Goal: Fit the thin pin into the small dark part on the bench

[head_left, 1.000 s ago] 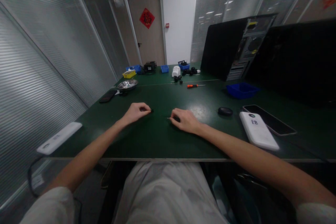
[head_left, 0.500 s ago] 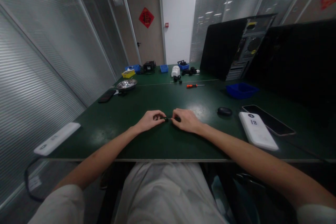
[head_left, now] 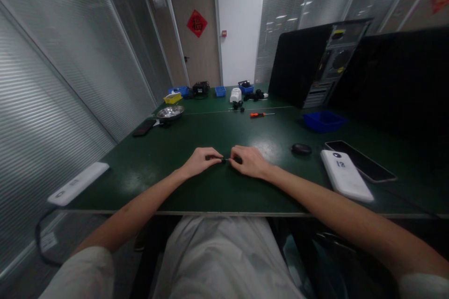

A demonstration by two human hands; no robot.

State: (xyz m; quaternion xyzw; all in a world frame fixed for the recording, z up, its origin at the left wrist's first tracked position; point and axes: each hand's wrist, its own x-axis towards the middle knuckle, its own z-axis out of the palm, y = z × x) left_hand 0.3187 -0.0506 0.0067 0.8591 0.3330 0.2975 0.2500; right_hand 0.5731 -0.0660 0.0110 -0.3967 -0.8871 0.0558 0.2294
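Observation:
Over the near middle of the green table (head_left: pixel 196 196), my two hands meet fingertip to fingertip with a narrow gap between. My left hand (head_left: pixel 199 161) is closed in a pinch round a small black part (head_left: pixel 223 160), mostly covered by the thumb and fingers. Just to its right, my right hand (head_left: pixel 250 161) is curled shut, thumb against forefinger. A thin pale sliver (head_left: pixel 227 159) runs from its fingertips to the black part; what the right fingers hold is otherwise hidden.
An orange-handled screwdriver (head_left: pixel 258 114) lies beyond my hands. To the right are a black mouse-like object (head_left: pixel 301 149), a blue tray (head_left: pixel 324 121), a white power bank (head_left: pixel 345 175) and a phone (head_left: pixel 365 161). A metal bowl (head_left: pixel 170 112) stands at the left.
The view has shifted very slightly. Both hands keep almost the same place and grip; the left fingers look a little straighter over the black part.

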